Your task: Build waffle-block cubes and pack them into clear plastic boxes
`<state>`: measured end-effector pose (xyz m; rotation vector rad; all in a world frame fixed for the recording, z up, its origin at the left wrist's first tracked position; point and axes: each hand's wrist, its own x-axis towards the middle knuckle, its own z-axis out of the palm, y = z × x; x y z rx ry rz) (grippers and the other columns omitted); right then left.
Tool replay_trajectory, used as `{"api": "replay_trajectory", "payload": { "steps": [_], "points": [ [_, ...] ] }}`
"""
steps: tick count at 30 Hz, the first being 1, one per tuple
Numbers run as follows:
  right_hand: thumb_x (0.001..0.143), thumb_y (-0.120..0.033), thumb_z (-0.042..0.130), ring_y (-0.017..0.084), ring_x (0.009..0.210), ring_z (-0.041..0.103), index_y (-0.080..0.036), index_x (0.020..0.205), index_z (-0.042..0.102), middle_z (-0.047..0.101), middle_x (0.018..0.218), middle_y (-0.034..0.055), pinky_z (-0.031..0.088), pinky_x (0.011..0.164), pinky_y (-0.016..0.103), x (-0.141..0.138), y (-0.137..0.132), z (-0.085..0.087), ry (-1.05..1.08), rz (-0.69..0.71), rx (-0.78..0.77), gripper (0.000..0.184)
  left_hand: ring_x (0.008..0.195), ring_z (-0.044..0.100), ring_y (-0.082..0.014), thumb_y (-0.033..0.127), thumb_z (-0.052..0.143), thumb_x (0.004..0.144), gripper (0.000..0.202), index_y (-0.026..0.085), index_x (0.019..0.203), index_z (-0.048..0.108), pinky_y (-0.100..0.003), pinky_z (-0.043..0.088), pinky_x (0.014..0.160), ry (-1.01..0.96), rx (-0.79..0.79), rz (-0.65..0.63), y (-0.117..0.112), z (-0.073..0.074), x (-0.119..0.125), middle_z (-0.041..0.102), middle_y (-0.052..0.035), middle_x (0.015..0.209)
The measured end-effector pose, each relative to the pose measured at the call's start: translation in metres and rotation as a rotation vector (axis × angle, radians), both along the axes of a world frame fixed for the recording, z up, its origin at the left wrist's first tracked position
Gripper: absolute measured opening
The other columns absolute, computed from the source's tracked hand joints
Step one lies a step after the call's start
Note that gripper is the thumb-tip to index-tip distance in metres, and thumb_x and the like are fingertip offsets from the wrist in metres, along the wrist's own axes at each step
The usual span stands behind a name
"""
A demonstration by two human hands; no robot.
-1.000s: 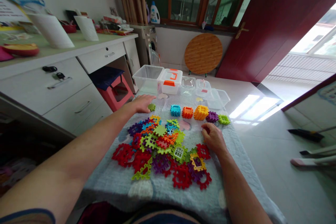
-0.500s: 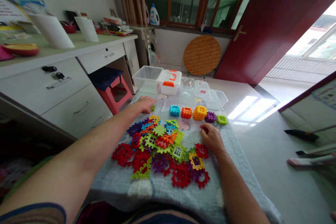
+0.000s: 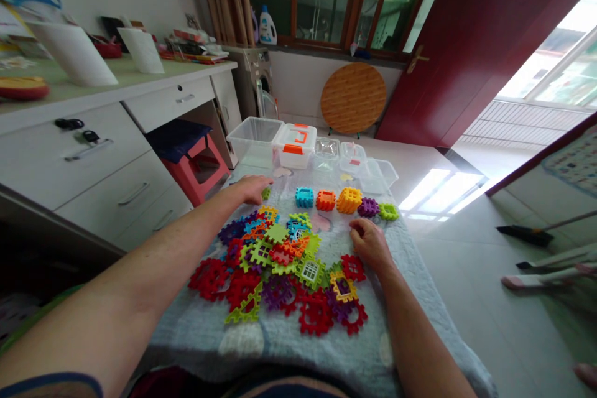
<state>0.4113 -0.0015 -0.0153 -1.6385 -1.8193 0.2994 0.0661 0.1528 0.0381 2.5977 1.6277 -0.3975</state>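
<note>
My left hand (image 3: 254, 189) reaches to the far left of the cloth-covered table, its fingers closed around a light-green plastic building piece (image 3: 266, 193) that is mostly hidden. My right hand (image 3: 370, 240) rests on the cloth right of the pile, fingers curled, with nothing visible in them. Beyond it stands a row of stacked pieces: a blue stack (image 3: 305, 197), an orange stack (image 3: 325, 200), a yellow stack (image 3: 349, 200), a purple stack (image 3: 368, 207) and a green stack (image 3: 388, 211). Between my forearms lies a mixed pile of interlocking building pieces (image 3: 276, 234), with red gear-shaped ones (image 3: 316, 312) nearest me.
At the table's far end stand an open clear bin (image 3: 255, 134), a lidded box with orange latches (image 3: 296, 148) and smaller clear containers (image 3: 353, 155). A pink stool (image 3: 198, 168) and a white desk (image 3: 102, 155) are on the left. A round wooden tabletop (image 3: 353, 98) leans by the wall.
The whole view has shifted slightly, so everything sits a little further left. Both hands keep about the same places on the table; the pile and stacks look unchanged.
</note>
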Motion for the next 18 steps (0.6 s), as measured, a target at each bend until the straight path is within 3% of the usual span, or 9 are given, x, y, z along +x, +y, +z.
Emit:
{"api": "replay_trajectory", "payload": {
  "steps": [6, 10, 15, 18],
  "points": [
    [0.076, -0.021, 0.046, 0.018, 0.074, 0.058, -0.019, 0.085, 0.065, 0.066, 0.080, 0.0050, 0.044, 0.071, 0.030, 0.000, 0.000, 0.000, 0.003, 0.005, -0.014, 0.021, 0.125, 0.053, -0.0297, 0.022, 0.065, 0.061, 0.084, 0.023, 0.141, 0.042, -0.037, 0.042, 0.103, -0.012, -0.013, -0.005, 0.002, -0.003, -0.004, 0.053, -0.0110, 0.142],
    [0.077, -0.022, 0.046, 0.018, 0.073, 0.058, -0.019, 0.084, 0.065, 0.064, 0.078, 0.0045, 0.044, 0.071, 0.030, 0.000, 0.000, 0.001, -0.005, 0.008, -0.012, 0.020, 0.131, 0.047, -0.0300, 0.023, 0.067, 0.061, 0.087, 0.016, 0.143, 0.038, -0.038, 0.037, 0.108, -0.066, 0.022, -0.039, -0.006, 0.004, -0.009, 0.048, -0.0152, 0.145],
    [0.076, -0.023, 0.046, 0.018, 0.069, 0.056, -0.018, 0.084, 0.065, 0.063, 0.075, 0.0040, 0.043, 0.067, 0.030, 0.000, 0.000, 0.001, 0.001, 0.014, -0.018, 0.021, 0.130, 0.048, -0.0235, 0.027, 0.057, 0.074, 0.067, 0.014, 0.138, 0.042, -0.033, 0.034, 0.112, -0.431, 0.206, -0.035, -0.044, 0.015, -0.019, 0.051, -0.0120, 0.140],
    [0.075, -0.023, 0.046, 0.018, 0.069, 0.056, -0.019, 0.084, 0.065, 0.062, 0.075, 0.0038, 0.043, 0.067, 0.030, 0.000, 0.000, 0.001, -0.010, 0.014, -0.014, 0.022, 0.121, 0.054, -0.0229, 0.039, 0.050, 0.084, 0.050, 0.017, 0.129, 0.051, -0.033, 0.040, 0.108, -0.625, 0.197, 0.040, -0.080, 0.014, -0.029, 0.060, -0.0090, 0.129]
  ]
}}
